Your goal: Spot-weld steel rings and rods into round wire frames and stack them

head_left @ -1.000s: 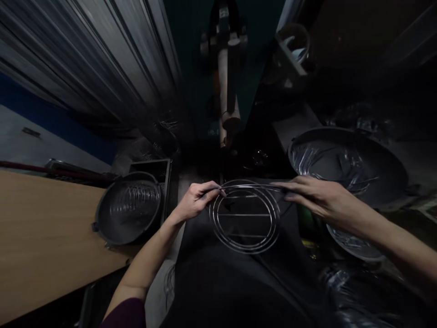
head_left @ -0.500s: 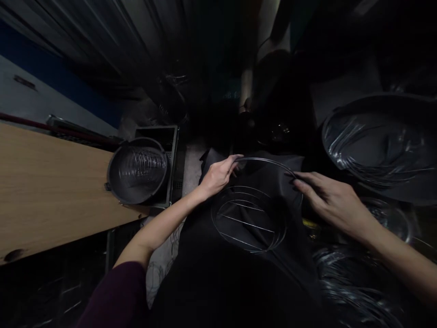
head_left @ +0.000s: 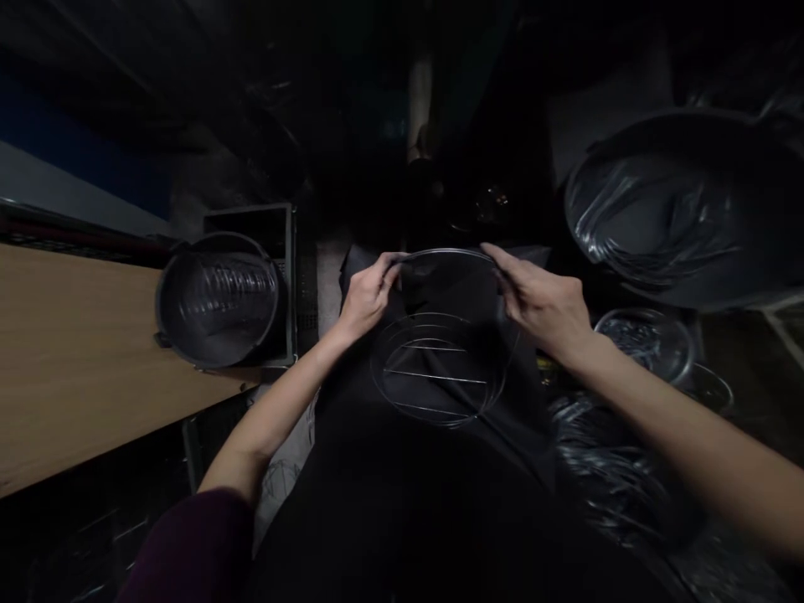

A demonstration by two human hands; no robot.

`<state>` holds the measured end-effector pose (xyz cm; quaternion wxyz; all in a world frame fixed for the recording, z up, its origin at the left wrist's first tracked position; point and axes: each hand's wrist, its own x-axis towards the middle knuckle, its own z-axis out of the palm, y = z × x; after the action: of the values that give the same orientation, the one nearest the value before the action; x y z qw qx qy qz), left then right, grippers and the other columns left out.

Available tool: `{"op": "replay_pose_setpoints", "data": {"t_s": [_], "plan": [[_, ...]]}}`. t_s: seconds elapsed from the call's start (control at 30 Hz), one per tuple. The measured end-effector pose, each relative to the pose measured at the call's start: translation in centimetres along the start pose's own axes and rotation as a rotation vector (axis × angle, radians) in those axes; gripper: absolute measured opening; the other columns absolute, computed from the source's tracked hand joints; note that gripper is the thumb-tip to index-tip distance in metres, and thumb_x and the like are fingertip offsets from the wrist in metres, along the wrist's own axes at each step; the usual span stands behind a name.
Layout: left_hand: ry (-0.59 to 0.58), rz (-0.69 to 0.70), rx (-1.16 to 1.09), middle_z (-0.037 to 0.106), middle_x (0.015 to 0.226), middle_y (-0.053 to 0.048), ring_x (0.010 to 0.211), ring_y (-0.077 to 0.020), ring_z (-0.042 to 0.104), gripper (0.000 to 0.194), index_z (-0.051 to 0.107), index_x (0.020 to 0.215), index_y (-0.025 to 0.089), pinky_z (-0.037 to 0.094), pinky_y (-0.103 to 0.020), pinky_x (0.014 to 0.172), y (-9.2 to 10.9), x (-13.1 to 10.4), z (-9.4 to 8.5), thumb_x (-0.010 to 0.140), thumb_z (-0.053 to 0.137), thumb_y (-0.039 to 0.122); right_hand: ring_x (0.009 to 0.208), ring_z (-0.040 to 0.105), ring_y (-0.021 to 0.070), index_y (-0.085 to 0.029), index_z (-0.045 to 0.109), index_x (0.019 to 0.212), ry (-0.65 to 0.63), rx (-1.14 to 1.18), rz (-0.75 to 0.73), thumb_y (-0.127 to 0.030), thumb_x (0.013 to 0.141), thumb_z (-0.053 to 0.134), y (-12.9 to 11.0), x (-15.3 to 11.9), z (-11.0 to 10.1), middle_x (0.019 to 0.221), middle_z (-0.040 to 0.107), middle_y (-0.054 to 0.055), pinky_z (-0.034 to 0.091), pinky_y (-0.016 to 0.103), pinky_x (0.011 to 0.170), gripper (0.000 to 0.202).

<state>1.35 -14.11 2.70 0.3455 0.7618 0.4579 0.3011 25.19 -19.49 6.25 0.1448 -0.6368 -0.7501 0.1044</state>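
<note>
Wire hoop [head_left: 447, 250] — pinched by left hand [head_left: 364, 300] and right hand [head_left: 545, 306], centre of frame.
Below, the rack [head_left: 435, 376] is already barred; whether the hoop is joined to it — cannot tell.

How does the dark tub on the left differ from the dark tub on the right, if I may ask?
The left tub looks smaller; the right tub looks wider.
The left tub shows whole, while the right tub runs to the picture's edge.
The left tub's pieces form a row of short arcs; the right tub's sweep in long curves.
Both are dark, rimmed and hold shiny, wire-like pieces.
</note>
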Motion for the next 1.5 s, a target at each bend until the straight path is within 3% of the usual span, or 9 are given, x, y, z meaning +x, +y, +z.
{"op": "replay_pose_setpoints", "data": {"t_s": [0.1,0.27,0.43,0.6,0.77,0.9,1.2,1.5], "plan": [[0.097,0.052,-0.016,0.067,0.098,-0.005,0.082,-0.0107,0.064,0.036,0.057,0.116,0.016,0.049,-0.023,0.078,0.2,0.0,0.5,0.096,0.033,0.034,0.076,0.062,0.0180,-0.017,0.046,0.136,-0.012,-0.030,0.066,-0.022,0.090,0.038,0.2,0.2,0.6,0.088,0.067,0.008,0.047,0.024,0.064,0.048],[0.028,0.156,0.212,0.069,0.102,-0.006,0.083,-0.0134,0.066,0.038,0.055,0.124,0.018,0.049,-0.023,0.075,-1.3,1.7,0.8,0.095,0.038,0.033,0.059,0.055,0.0146,-0.020,0.043,0.139,-0.020,-0.071,0.107,-0.013,0.082,0.038,1.2,1.5,1.9,0.078,0.064,0.007,0.042,0.025,0.057,0.057],[-0.042,0.115,0.322,0.071,0.102,-0.004,0.079,-0.0143,0.068,0.037,0.053,0.128,0.024,0.046,-0.020,0.067,-2.9,3.3,0.6,0.094,0.042,0.030,0.055,0.056,0.0162,-0.023,0.044,0.137,-0.089,-0.299,0.059,-0.018,0.088,0.037,1.5,3.4,2.9,0.078,0.065,0.006,0.034,0.025,0.050,0.050],[-0.089,0.030,0.292,0.071,0.099,-0.004,0.083,-0.0154,0.068,0.035,0.055,0.125,0.024,0.047,-0.020,0.071,-3.0,4.6,0.0,0.094,0.040,0.031,0.062,0.061,0.0194,-0.022,0.046,0.135,-0.135,-0.428,0.040,-0.022,0.092,0.035,1.2,5.5,3.2,0.093,0.065,0.008,0.035,0.027,0.049,0.045],[-0.156,0.044,0.308,0.067,0.112,-0.001,0.097,-0.0150,0.064,0.040,0.044,0.135,0.031,0.047,-0.022,0.080,-2.0,6.9,-2.5,0.095,0.035,0.034,0.066,0.064,0.0197,-0.027,0.032,0.144,-0.172,-0.462,-0.011,-0.016,0.091,0.034,0.4,8.6,2.2,0.095,0.066,0.006,0.042,0.028,0.055,0.054],[-0.166,-0.013,0.439,0.068,0.109,-0.001,0.096,-0.0163,0.064,0.039,0.047,0.133,0.032,0.046,-0.023,0.079,-0.9,8.6,-4.5,0.095,0.036,0.035,0.068,0.066,0.0199,-0.032,0.023,0.146,-0.208,-0.471,-0.029,-0.014,0.090,0.034,-0.1,10.8,1.0,0.092,0.068,0.006,0.046,0.028,0.058,0.060],[-0.156,-0.025,0.587,0.071,0.091,-0.005,0.079,-0.0192,0.067,0.039,0.058,0.121,0.030,0.044,-0.024,0.068,0.3,10.0,-6.1,0.094,0.033,0.042,0.076,0.067,0.0238,-0.031,0.041,0.138,-0.208,-0.378,0.007,-0.020,0.093,0.031,-1.1,12.3,-1.1,0.091,0.070,0.009,0.047,0.031,0.063,0.048],[-0.159,-0.001,0.565,0.071,0.093,-0.005,0.080,-0.0200,0.066,0.038,0.059,0.120,0.029,0.046,-0.026,0.071,0.5,11.5,-6.7,0.093,0.035,0.041,0.076,0.066,0.0255,-0.032,0.043,0.136,-0.222,-0.339,0.031,-0.029,0.096,0.027,-1.1,13.5,-1.9,0.089,0.069,0.010,0.046,0.033,0.064,0.043]]}}
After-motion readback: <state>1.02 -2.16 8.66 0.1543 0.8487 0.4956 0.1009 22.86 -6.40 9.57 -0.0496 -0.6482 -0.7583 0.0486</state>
